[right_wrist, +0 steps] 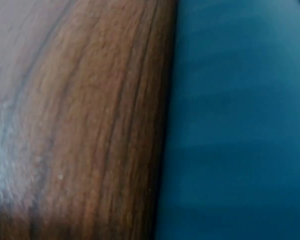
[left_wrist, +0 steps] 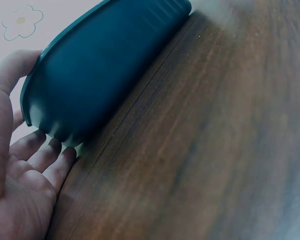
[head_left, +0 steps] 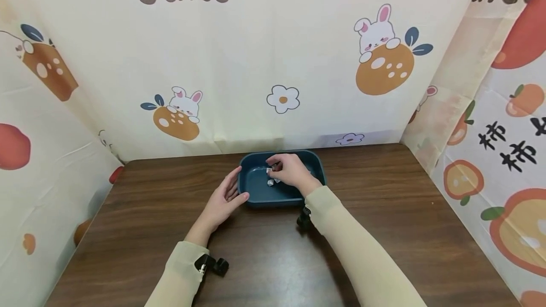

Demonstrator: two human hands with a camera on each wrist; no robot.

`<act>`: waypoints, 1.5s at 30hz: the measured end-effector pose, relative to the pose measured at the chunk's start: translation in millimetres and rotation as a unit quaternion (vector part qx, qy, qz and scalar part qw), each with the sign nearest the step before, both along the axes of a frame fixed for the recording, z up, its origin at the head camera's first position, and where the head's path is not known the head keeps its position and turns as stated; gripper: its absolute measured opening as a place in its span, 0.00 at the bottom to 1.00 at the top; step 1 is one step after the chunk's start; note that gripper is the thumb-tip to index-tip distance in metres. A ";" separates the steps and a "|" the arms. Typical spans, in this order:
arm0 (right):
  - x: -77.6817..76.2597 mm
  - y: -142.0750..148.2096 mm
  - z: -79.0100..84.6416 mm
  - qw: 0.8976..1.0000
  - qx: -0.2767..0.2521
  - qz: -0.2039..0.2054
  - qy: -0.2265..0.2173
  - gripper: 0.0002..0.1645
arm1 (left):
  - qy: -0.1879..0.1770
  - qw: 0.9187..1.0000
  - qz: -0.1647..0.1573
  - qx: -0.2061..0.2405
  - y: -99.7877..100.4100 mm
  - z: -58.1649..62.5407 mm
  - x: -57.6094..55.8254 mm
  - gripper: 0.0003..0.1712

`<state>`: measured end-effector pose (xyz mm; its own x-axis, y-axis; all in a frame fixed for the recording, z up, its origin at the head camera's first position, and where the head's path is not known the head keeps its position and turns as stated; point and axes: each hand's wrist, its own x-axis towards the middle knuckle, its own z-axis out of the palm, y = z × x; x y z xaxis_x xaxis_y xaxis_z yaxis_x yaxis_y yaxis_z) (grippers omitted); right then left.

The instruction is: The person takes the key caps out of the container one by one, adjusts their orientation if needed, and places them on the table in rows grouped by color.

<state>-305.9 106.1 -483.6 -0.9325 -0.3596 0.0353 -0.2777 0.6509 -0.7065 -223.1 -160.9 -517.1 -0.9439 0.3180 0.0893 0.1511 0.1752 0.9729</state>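
Note:
A dark teal rectangular tray (head_left: 256, 191) sits on the table near its back edge. My left hand (head_left: 222, 204) rests around the tray's left end, fingers long and spread. In the left wrist view, its thumb touches the rim while the other fingertips lie against the ribbed outer wall. Reaching inside from the right, my right hand (head_left: 293, 171) pinches a small white piece (head_left: 268, 170) between thumb and fingers. Beneath that hand, several more small white pieces (head_left: 270, 183) lie on the tray floor, partly hidden. The right wrist view has only the tray's side wall (right_wrist: 235, 120) and wood.
The brown wood-grain table (head_left: 256, 259) extends to both sides and in front of the tray. A printed cloth (head_left: 247, 51) hangs close behind it, with more cloth at left and right. Black wrist cameras (head_left: 219, 266) are strapped at both sleeves.

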 end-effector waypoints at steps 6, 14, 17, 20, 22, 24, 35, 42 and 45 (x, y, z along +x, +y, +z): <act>-1.5 -1.0 0.2 0.999 0.043 0.003 0.010 0.18 | 0.006 1.000 -0.005 0.002 0.2 -1.9 -2.8 0.46; -3.2 -1.7 -0.9 0.994 0.099 0.012 0.038 0.17 | 0.003 1.000 -0.004 -0.003 2.0 -1.5 -5.6 0.46; -2.9 -2.6 -0.5 0.992 0.117 0.016 0.046 0.18 | 0.003 1.000 -0.006 -0.003 2.5 -1.0 -6.2 0.46; -2.1 -3.6 -0.5 0.990 0.128 0.023 0.059 0.18 | 0.004 1.000 -0.007 -0.002 2.5 -0.9 -6.5 0.46; -1.8 -4.1 -0.8 0.989 0.128 0.026 0.066 0.17 | 0.004 1.000 -0.006 -0.002 2.2 -1.1 -6.6 0.46; -1.4 -4.6 -0.9 0.989 0.129 0.031 0.072 0.17 | 0.004 1.000 -0.004 -0.002 2.0 -0.9 -6.1 0.45; -2.3 -5.9 -3.1 0.982 0.160 0.049 0.086 0.17 | 0.005 1.000 0.000 -0.008 1.4 0.3 -3.3 0.45; -1.9 -5.8 -2.9 0.984 0.155 0.045 0.078 0.16 | 0.004 1.000 0.000 -0.006 1.7 1.1 -2.4 0.44; -0.6 -5.5 -3.3 0.985 0.147 0.048 0.074 0.16 | 0.002 1.000 0.001 -0.008 1.3 0.6 -1.6 0.44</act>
